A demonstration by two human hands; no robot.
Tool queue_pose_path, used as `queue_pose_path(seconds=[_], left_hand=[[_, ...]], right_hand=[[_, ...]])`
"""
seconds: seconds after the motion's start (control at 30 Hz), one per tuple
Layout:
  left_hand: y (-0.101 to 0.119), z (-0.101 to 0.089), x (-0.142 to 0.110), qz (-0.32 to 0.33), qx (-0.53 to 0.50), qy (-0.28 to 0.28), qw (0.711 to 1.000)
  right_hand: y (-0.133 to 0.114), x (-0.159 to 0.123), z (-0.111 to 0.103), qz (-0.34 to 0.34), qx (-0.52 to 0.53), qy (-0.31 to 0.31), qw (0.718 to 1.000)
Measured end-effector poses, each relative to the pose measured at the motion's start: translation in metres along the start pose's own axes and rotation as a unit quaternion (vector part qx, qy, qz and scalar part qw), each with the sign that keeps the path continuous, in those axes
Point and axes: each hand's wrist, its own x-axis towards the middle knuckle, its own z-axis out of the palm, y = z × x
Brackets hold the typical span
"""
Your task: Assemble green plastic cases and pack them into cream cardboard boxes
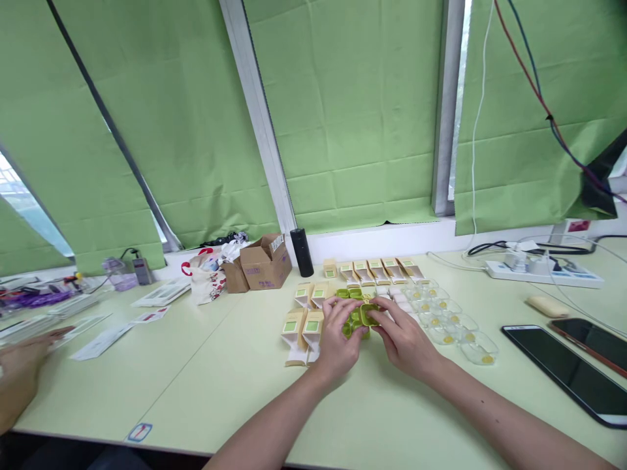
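Note:
My left hand (339, 339) and my right hand (405, 334) meet over the middle of the table. Between their fingertips is a small olive-green square plastic case (369, 314), which seems to have a raised lid or half. Fingers cover part of it. Other green plastic pieces (349, 294) lie just behind and under my left hand. To the left of that hand stand open kraft-paper boxes (294, 328) with green labels. Small white pieces (400, 297) lie behind my right hand. Several clear plastic shells (443, 320) with yellow spots are to its right.
More kraft boxes (381, 271) line the back, near a black cylinder (301, 252) and a cardboard carton (265, 262). A power strip (543, 274), a tablet-like device (568, 372) and a phone (595, 343) lie at right. Another person's hand (29, 359) is at far left.

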Motion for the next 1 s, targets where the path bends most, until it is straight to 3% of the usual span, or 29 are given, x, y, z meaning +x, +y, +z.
queue_pose_path(seconds=[1.0], left_hand=[[-0.0023,-0.0003,-0.0016,0.026,0.027,0.003,0.999]], right_hand=[[-0.0018,0.0028,-0.0016,0.004,0.045,0.014,0.999]])
